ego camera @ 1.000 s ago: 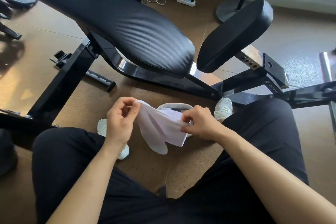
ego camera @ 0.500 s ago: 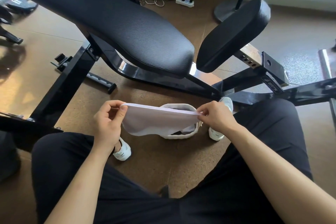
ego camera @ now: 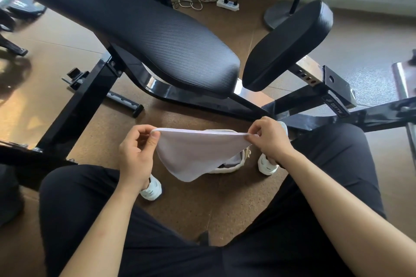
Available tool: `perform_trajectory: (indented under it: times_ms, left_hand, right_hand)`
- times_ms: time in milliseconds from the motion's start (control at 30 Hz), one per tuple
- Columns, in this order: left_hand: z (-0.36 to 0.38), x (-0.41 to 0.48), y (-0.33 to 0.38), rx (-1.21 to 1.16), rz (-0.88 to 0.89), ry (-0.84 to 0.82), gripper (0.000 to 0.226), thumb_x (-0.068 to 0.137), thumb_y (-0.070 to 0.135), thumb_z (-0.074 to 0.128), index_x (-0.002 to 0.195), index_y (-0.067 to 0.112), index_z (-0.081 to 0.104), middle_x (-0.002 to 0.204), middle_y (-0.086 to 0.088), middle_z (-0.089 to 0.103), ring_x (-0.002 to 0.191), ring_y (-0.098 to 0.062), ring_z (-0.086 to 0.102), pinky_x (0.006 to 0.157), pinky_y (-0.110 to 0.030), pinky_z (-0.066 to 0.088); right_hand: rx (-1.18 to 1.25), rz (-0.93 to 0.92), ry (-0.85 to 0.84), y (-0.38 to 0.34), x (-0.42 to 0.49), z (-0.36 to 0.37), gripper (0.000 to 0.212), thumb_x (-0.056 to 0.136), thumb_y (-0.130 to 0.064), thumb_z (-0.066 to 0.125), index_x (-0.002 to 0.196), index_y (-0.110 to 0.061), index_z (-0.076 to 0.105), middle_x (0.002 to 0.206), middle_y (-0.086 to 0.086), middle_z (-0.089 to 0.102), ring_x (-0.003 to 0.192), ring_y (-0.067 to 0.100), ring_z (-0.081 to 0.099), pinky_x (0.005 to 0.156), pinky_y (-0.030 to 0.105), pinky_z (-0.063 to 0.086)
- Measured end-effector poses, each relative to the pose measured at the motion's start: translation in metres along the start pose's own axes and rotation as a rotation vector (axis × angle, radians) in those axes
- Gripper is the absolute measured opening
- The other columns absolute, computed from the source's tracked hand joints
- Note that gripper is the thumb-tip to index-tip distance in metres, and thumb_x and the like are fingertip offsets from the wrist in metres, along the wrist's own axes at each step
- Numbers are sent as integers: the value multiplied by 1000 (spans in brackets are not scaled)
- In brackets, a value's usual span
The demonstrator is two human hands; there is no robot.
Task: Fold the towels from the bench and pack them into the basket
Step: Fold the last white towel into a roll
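White towel (ego camera: 195,155), thin and smooth, stretched taut along its upper edge, long axis left to right, lower edge sagging to a rounded point. Left hand (ego camera: 135,153) and right hand (ego camera: 267,139) each pinched a top corner. The towel hid most of the woven basket (ego camera: 244,161); open cork floor (ego camera: 202,209) lay nearer, and the bench pad (ego camera: 157,36) stood beyond.
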State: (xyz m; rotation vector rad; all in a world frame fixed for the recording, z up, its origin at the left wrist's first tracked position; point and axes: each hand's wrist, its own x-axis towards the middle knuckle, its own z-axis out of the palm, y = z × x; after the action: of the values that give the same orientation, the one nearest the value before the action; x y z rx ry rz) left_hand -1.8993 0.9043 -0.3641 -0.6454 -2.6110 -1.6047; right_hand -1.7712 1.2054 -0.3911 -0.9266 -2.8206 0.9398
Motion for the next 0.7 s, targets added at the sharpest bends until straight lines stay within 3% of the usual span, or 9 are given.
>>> perform_trajectory:
  times_ms: [100,200,300,367,433,500,533,567,700]
  left_hand:
    - [2,1,-6,44,-62,84,7,102,22,60,107,20,63,97,9,64,91,0,61,80,-17,50]
    - [5,3,-11,50,-114,152,11,103,22,59,109,14,64,103,1,65,94,-14,62,82,-23,51]
    - [4,5,-11,44,-87,211,15,103,23,57,112,13,64,111,-1,67,102,-15,63,84,-26,53]
    - [3,7,-16,26,-89,159,13,103,22,57,112,14,63,111,-1,68,102,-15,65,83,-27,53]
    - [5,10,-27,113,-236,-64,6,101,21,60,104,16,62,102,0,68,95,-17,67,79,-28,56]
    - [10,9,-36,200,-431,-273,2,101,18,61,99,17,62,100,-3,70,92,-19,71,79,-33,61]
    - [11,8,-39,201,-475,-282,3,101,18,60,99,17,62,101,-5,70,91,-19,71,80,-35,62]
    - [11,8,-41,181,-483,-249,3,102,18,59,100,17,62,100,-5,70,91,-19,71,81,-36,62]
    - [10,12,-42,92,-419,-112,7,101,23,60,98,18,63,95,-3,69,91,-21,68,81,-39,59]
  right_hand:
    - [73,-24,71,1,1,-4,9,87,-25,78,84,-22,70,82,-9,66,80,11,63,75,39,61]
    - [139,-116,114,0,1,-3,8,89,-14,75,91,-20,70,87,-7,70,83,13,65,76,43,62]
    - [197,-259,283,-6,-3,-7,16,89,-4,74,103,-11,76,96,-1,73,86,12,65,78,34,60]
    - [203,-345,426,-9,-4,-9,15,88,-1,74,101,-6,78,95,3,73,84,13,64,75,27,55]
    - [111,-322,327,-3,0,-8,11,89,-6,73,98,-11,78,94,1,73,84,14,65,77,29,55]
    - [-95,-181,-57,7,5,-6,9,92,-14,70,93,-21,76,92,-4,73,85,15,66,80,38,60]
    - [-144,-112,-207,11,5,-5,8,92,-16,70,91,-23,75,89,-5,71,85,15,66,81,40,60]
    - [-125,-66,-254,14,5,-5,8,92,-17,69,90,-23,74,87,-5,70,85,15,66,81,39,60]
    - [88,2,-31,14,8,-10,5,95,-22,69,94,-22,74,88,-6,69,85,13,65,76,34,57]
